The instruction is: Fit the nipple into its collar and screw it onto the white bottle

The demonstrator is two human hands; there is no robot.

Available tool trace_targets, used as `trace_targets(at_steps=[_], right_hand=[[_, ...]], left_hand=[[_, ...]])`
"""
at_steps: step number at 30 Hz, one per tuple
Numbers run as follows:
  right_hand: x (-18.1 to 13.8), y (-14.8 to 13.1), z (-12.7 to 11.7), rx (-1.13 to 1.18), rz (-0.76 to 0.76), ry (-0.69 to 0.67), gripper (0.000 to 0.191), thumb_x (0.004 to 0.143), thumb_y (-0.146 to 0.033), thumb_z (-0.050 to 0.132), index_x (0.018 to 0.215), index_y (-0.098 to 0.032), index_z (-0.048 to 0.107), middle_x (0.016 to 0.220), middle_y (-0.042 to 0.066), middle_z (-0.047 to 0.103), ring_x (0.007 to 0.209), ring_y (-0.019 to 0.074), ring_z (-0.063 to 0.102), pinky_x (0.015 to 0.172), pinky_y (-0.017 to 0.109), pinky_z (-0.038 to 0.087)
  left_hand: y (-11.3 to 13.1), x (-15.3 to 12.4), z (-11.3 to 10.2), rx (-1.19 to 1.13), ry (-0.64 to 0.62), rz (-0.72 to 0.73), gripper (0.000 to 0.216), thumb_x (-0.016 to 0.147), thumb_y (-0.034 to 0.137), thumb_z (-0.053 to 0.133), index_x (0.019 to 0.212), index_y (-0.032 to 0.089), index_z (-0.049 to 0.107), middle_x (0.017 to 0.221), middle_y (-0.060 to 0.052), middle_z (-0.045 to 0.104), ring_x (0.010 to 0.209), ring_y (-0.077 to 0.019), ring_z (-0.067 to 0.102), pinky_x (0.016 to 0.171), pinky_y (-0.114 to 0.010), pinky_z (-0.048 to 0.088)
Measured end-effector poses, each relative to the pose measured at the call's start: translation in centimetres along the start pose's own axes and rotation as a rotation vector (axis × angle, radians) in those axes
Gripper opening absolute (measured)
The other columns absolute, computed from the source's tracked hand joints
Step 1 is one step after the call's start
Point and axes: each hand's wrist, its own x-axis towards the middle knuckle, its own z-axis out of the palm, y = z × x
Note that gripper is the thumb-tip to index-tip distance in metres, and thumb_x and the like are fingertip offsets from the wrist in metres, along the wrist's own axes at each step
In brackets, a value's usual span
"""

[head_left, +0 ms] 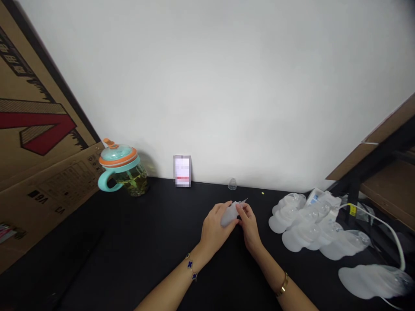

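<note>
Above the black table I hold a frosted, whitish soft-looking piece (229,215) in both hands. My left hand (214,228) wraps round its body from the left. The fingers of my right hand (249,222) are closed on its upper right end, where a thin clear tip sticks out. A small clear dome-shaped cap (232,184) stands beyond my hands, close to the wall. To the right of my right hand lies a group of similar frosted pieces (304,233) with clear domed ends, and one more piece (369,280) lies nearer the front.
A glass jug (134,179) with a turquoise handle and orange-trimmed lid stands at the left, beside a large cardboard box (48,185). A lit phone (183,171) leans against the wall. A white cable (391,229) curves round the pieces at right. A tiny yellow-green bit (263,193) lies near the wall.
</note>
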Motion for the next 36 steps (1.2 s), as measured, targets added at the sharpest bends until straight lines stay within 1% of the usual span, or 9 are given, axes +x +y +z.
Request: trace_targets(at_steps=[7,9,12,15,17,20,26,32,36], right_hand=[[0.18,0.39,-0.26,0.019,-0.021,-0.003,0.036,0.071,-0.052,0.082,0.081,-0.022,0.064,0.077,-0.002,0.061,0.07,0.0153,0.056,0.06,0.024,0.046],[0.25,0.56,-0.42,0.045,-0.007,-0.006,0.034,0.075,-0.053,0.079,0.088,-0.023,0.068,0.084,0.0,0.064,0.078,0.017,0.059,0.063,0.024,0.048],[0.36,0.67,-0.64,0.089,0.01,-0.004,0.038,0.079,-0.054,0.073,0.102,-0.025,0.073,0.103,0.004,0.069,0.097,0.0231,0.062,0.068,0.027,0.051],[0.42,0.57,-0.74,0.13,-0.002,-0.037,0.039,0.079,-0.052,0.073,0.107,-0.024,0.075,0.119,0.007,0.069,0.112,0.0291,0.06,0.073,0.031,0.053],[0.44,0.47,-0.75,0.142,-0.005,-0.057,0.038,0.077,-0.046,0.075,0.107,-0.024,0.076,0.122,0.008,0.069,0.115,0.0307,0.059,0.076,0.033,0.053],[0.44,0.38,-0.73,0.145,0.001,-0.054,0.035,0.075,-0.042,0.077,0.106,-0.024,0.077,0.122,0.007,0.069,0.114,0.0306,0.06,0.076,0.033,0.053],[0.4,0.22,-0.68,0.12,-0.004,-0.024,0.034,0.073,-0.041,0.08,0.102,-0.023,0.077,0.115,0.008,0.07,0.107,0.0288,0.062,0.071,0.031,0.054],[0.43,0.23,-0.68,0.102,-0.013,-0.033,0.03,0.074,-0.041,0.081,0.098,-0.024,0.076,0.103,0.004,0.071,0.094,0.0228,0.063,0.067,0.027,0.052],[0.49,0.34,-0.71,0.082,0.007,-0.035,0.032,0.073,-0.042,0.082,0.098,-0.023,0.077,0.105,0.005,0.072,0.092,0.0222,0.063,0.069,0.028,0.052]], left_hand=[[0.15,-0.11,0.05,0.102,-0.054,0.013,0.046,0.085,0.037,0.069,0.13,0.034,0.063,0.117,-0.004,0.064,0.102,-0.0236,0.062,0.093,-0.038,0.051],[0.15,-0.04,0.03,0.122,-0.057,0.013,0.043,0.086,0.036,0.068,0.129,0.032,0.063,0.118,-0.004,0.064,0.104,-0.0226,0.062,0.094,-0.038,0.052],[0.11,0.13,-0.12,0.089,-0.047,0.01,0.041,0.088,0.034,0.067,0.128,0.031,0.062,0.12,-0.003,0.064,0.106,-0.0219,0.062,0.096,-0.038,0.052],[0.03,0.31,-0.28,0.046,-0.024,0.002,0.04,0.087,0.031,0.067,0.127,0.03,0.063,0.121,-0.003,0.065,0.109,-0.0218,0.062,0.098,-0.038,0.051],[-0.04,0.39,-0.31,0.033,-0.009,-0.005,0.04,0.086,0.031,0.068,0.126,0.029,0.063,0.122,-0.003,0.066,0.11,-0.0218,0.062,0.098,-0.039,0.051],[-0.16,0.43,-0.26,0.037,0.004,-0.009,0.041,0.086,0.031,0.069,0.126,0.027,0.063,0.121,-0.004,0.066,0.11,-0.0218,0.063,0.098,-0.038,0.05],[-0.21,0.43,-0.15,0.066,0.032,0.004,0.04,0.083,0.031,0.071,0.123,0.026,0.064,0.121,-0.004,0.067,0.111,-0.0221,0.063,0.098,-0.038,0.051],[-0.02,0.35,-0.18,0.132,0.039,0.04,0.04,0.082,0.028,0.072,0.122,0.026,0.063,0.12,-0.005,0.067,0.109,-0.0229,0.064,0.096,-0.04,0.053],[-0.15,0.31,-0.1,0.184,0.043,0.068,0.042,0.081,0.027,0.073,0.122,0.027,0.063,0.118,-0.004,0.067,0.107,-0.0228,0.065,0.094,-0.04,0.055]])
